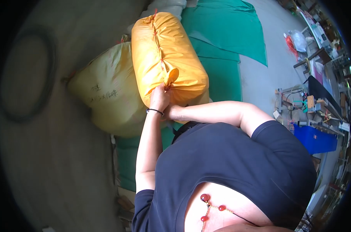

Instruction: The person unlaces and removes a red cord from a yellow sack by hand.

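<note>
A stuffed orange-yellow sack [165,50] lies lengthwise before me, its seam laced with red cord and a gathered knot of cloth at the near end. My left hand [158,97], with a dark band on its wrist, is closed on the sack at the base of that knot. Just below and to the right, my right hand [173,112] is against the near end of the sack. Its fingers are hidden behind my left wrist, so its grip cannot be made out.
A paler yellow sack [109,89] with dark handwriting leans at the left. Green sheeting [225,31] covers floor beyond and beneath the sacks. On the right are a blue bin [314,139], a metal-framed workbench [295,98] and a white plastic bag [298,40]. A coiled dark hose [51,73] lies far left.
</note>
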Demonstrator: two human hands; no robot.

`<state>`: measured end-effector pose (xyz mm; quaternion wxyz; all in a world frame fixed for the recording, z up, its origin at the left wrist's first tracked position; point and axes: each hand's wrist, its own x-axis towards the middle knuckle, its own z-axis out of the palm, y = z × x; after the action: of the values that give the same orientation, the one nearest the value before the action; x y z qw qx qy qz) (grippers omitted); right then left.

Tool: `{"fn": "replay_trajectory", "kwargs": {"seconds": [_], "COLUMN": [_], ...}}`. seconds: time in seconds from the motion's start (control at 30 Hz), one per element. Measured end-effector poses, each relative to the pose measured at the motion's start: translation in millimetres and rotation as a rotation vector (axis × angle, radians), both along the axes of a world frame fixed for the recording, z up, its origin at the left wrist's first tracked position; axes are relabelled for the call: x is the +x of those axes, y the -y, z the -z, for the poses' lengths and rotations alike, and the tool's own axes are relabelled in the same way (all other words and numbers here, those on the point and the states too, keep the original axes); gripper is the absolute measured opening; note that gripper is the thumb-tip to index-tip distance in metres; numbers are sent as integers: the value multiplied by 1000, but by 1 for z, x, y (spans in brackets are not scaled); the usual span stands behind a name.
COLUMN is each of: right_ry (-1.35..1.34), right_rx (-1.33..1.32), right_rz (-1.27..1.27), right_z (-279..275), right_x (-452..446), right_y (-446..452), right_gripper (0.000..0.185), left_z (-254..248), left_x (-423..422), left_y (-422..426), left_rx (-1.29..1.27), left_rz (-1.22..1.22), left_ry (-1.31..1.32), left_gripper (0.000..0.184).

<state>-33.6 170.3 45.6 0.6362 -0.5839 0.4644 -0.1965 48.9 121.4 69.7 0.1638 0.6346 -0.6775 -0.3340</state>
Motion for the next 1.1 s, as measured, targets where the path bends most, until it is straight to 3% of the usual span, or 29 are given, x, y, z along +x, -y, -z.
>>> {"fn": "replay_trajectory", "kwargs": {"seconds": [0.03, 0.07, 0.1, 0.13, 0.17, 0.23, 0.27, 0.33, 0.47, 0.5, 0.6, 0.67, 0.73, 0.77, 0.87, 1.0, 1.07, 1.1], "right_ry": [-50, -111, -408, -646, -765, -554, -340, 13, 135, 132, 139, 137, 146, 155, 186, 223, 209, 142], "right_rx": [146, 61, -275, -371, -515, -653, -793, -810, -747, -789, -908, -901, -922, -926, -891, -869, -912, -990], "right_rz": [-221, -343, -553, -600, -434, 81, 107, -17, -129, -177, -262, -305, -312, -314, -338, -402, -467, -523], "right_z": [-16, -10, -14, -42, -28, -44, -29, -19, -10, -9, -6, -1, 0, 0, 6, 4, 3, 2], "right_x": [-10, -20, -38, -56, -72, -94, -98, -93, -101, -107, -120, -124, -124, -124, -125, -129, -131, -132], "right_y": [10, 16, 26, 32, 38, 44, 54, 69, 87, 87, 84, 86, 90, 91, 96, 105, 111, 113], "right_gripper": [21, 22, 26, 29, 35, 32, 34, 26, 18, 18, 19, 20, 19, 19, 17, 16, 14, 12], "left_z": [0, 1, 4, -11, -6, 6, 14, 15, -8, -9, -3, -24, -22, -21, -19, -66, -49, -58], "left_x": [6, 11, 15, 14, 15, 13, 12, 8, 39, 54, 93, 98, 96, 98, 83, 11, 11, 0], "left_y": [0, -2, -4, -10, -9, -8, -4, 2, -14, -18, -28, -28, -26, -23, 0, 30, 51, 65], "left_rx": [15, 31, -12, -69, -140, -221, -221, -218, -98, -53, -551, -590, -574, -429, -75, 10, -7, 0], "left_rz": [-1, -4, 19, 79, 81, 88, 84, 81, -29, -50, 16, -25, -312, -417, -773, -894, -721, -644], "left_ry": [-70, -141, -98, -28, -32, -8, 2, 23, -49, 56, 353, 654, 703, 607, -570, -1447, -1292, -1052], "left_gripper": [19, 19, 20, 18, 18, 18, 18, 18, 20, 21, 6, 5, 7, 10, 13, 34, 40, 37]}}
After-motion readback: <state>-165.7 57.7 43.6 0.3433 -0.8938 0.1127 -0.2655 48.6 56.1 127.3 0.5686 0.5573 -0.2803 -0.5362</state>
